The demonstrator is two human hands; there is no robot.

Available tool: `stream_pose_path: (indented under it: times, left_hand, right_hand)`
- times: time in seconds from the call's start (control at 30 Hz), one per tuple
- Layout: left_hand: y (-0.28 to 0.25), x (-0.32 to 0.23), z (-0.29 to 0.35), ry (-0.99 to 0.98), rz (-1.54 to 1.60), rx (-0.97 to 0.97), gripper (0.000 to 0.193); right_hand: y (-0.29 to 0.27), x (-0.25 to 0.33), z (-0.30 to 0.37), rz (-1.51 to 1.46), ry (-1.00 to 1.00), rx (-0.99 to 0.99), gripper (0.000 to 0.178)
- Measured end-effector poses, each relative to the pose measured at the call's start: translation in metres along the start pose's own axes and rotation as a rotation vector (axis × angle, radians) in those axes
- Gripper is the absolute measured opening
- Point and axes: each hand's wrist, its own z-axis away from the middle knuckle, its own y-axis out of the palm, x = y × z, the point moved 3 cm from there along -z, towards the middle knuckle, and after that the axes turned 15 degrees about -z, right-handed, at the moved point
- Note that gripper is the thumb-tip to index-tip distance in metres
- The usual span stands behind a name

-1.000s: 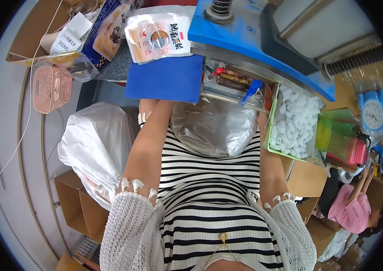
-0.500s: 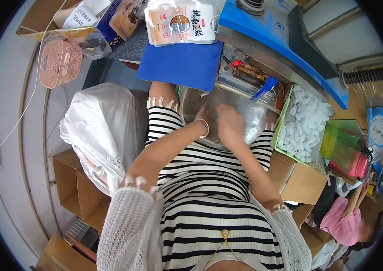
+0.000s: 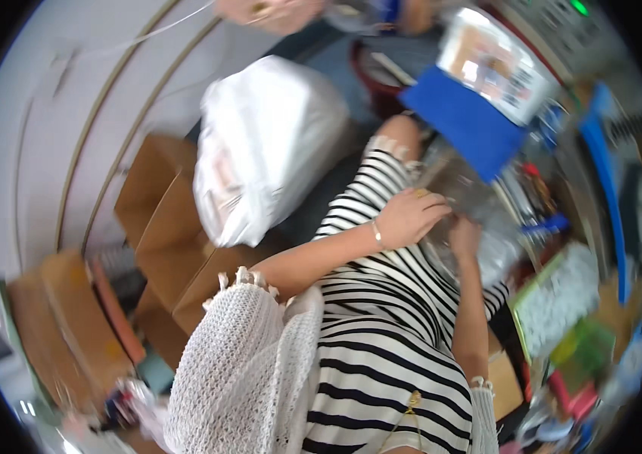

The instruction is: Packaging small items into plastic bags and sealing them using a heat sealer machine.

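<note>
Resting on a clear bag [image 3: 480,219] in the person's lap, the left hand [image 3: 410,217] lies palm down with fingers curled loosely over the crinkled plastic. The right hand [image 3: 463,236], just beside it, touches the bag too; whether either hand pinches the plastic cannot be told. Above the bag lies a blue pad [image 3: 466,121], with a white packet [image 3: 498,64] beyond it. Left of the bag slumps a white sack [image 3: 268,144] against brown boxes [image 3: 162,227].

Left hand [image 3: 410,218] beside right hand [image 3: 463,234]

black-and-white striped dress [image 3: 381,333], white bag [image 3: 268,144], blue mat [image 3: 464,125]
</note>
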Motion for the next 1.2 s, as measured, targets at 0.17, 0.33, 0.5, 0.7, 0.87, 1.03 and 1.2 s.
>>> stream_pose_path:
  times: [0.17, 0.33, 0.5, 0.7, 0.87, 1.03, 1.2]
  left_hand:
    - [-0.143, 0.074, 0.123, -0.576, -0.328, -0.262, 0.02]
    - [-0.16, 0.208, 0.301, -1.486, -0.101, -0.733, 0.026]
    - [-0.143, 0.318, 0.416, -1.827, -0.033, -0.309, 0.048]
    - [-0.137, 0.313, 0.381, -1.929, 0.241, -0.432, 0.063]
    - [-0.156, 0.31, 0.37, -1.885, 0.401, -0.562, 0.058]
    - [-0.184, 0.308, 0.416, -1.928, 0.147, -0.603, 0.055]
    - [-0.263, 0.24, 0.388, -1.624, -0.584, -0.381, 0.043]
  right_hand:
    - [0.004, 0.009, -0.005, -0.085, -0.016, 0.107, 0.023]
    - [0.003, -0.01, -0.006, -0.304, 0.052, 0.106, 0.021]
    - [-0.007, 0.005, -0.001, -0.392, 0.036, 0.101, 0.019]
    - [-0.035, 0.022, 0.038, -0.46, 0.157, 0.026, 0.02]
    - [-0.037, 0.048, 0.043, -0.564, 0.143, 0.049, 0.02]
    - [-0.039, 0.135, 0.028, -0.589, -0.053, 0.174, 0.021]
    - [-0.061, 0.172, 0.051, -0.646, -0.152, 0.118, 0.019]
